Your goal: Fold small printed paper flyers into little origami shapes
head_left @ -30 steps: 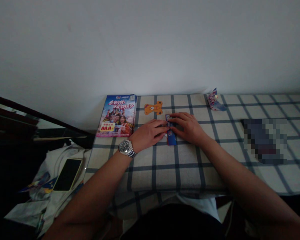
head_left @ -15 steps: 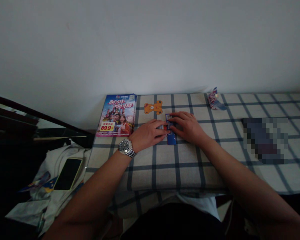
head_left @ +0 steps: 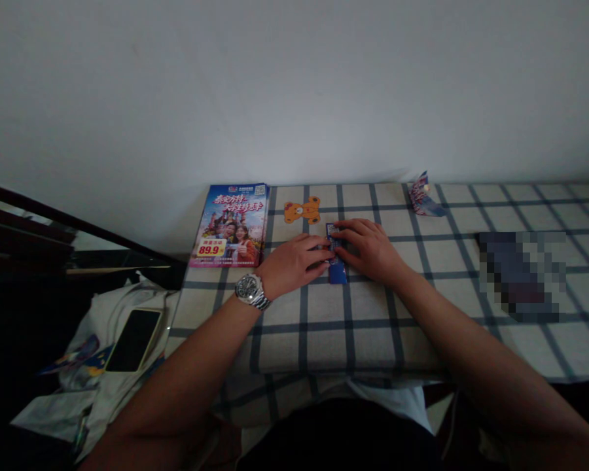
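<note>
**Both hands down on a folded blue strip at table centre**

I see the narrow blue printed paper strip (head_left: 336,261) lying flat on the grey cloth-covered table with dark blue checks (head_left: 373,327), its long side running 12 to 6 o'clock.

The left hand (head_left: 294,263), with a silver metal wristwatch (head_left: 251,291) on its wrist, comes in from 8 o'clock. Its fingers are held close together and lightly curled, the tips touching the strip's left edge.

The right hand (head_left: 368,252) comes in from 4 o'clock, fingers narrow and bent, tips resting on the strip's upper part. The lower end of the strip shows uncovered between the hands. I cannot tell whether either hand pinches the paper or only presses it.

From the strip:
- an orange bear-shaped paper cut-out (head_left: 302,211) lies near, at 11 o'clock;
- a colourful glossy printed flyer (head_left: 230,226) lies at 9 o'clock, at the table's left edge;
- a small folded blue-and-red paper shape (head_left: 422,196) stands well apart at 2 o'clock;
- a black-screened phone (head_left: 133,340) lies off the table at 8 o'clock, on crumpled white cloth.
</note>
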Action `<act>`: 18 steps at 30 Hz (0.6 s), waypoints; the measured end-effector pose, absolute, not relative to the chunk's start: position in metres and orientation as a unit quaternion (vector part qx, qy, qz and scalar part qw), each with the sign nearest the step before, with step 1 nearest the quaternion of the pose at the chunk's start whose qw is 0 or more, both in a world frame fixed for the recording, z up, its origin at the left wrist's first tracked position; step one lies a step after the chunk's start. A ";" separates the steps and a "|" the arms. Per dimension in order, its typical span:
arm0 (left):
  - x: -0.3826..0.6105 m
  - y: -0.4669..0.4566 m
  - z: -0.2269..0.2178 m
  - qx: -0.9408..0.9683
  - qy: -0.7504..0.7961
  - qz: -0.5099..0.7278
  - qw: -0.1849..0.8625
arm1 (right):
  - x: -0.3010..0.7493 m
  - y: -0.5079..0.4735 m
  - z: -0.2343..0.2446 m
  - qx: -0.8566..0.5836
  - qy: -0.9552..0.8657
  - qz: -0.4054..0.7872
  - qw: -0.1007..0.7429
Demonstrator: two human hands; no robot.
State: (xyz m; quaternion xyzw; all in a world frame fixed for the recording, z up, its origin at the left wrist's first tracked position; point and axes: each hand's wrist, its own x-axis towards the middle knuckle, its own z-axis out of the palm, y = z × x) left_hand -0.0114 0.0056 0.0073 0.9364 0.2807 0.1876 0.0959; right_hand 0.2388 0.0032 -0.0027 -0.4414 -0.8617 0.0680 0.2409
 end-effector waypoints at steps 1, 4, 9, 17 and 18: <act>-0.010 0.005 0.008 0.936 0.283 0.189 0.094 | 0.239 0.004 -0.003 -0.441 -0.862 0.068 0.240; -0.005 0.003 0.008 0.929 0.300 0.196 0.092 | 0.239 0.004 -0.004 -0.440 -0.862 0.070 0.243; 0.002 -0.002 0.006 0.918 0.326 0.212 0.080 | 0.239 0.004 -0.001 -0.440 -0.863 0.070 0.239; 0.005 -0.003 0.002 0.907 0.346 0.224 0.082 | 0.238 0.003 -0.001 -0.442 -0.862 0.069 0.238; 0.004 -0.002 0.002 0.908 0.345 0.223 0.085 | 0.239 0.003 -0.001 -0.442 -0.862 0.068 0.238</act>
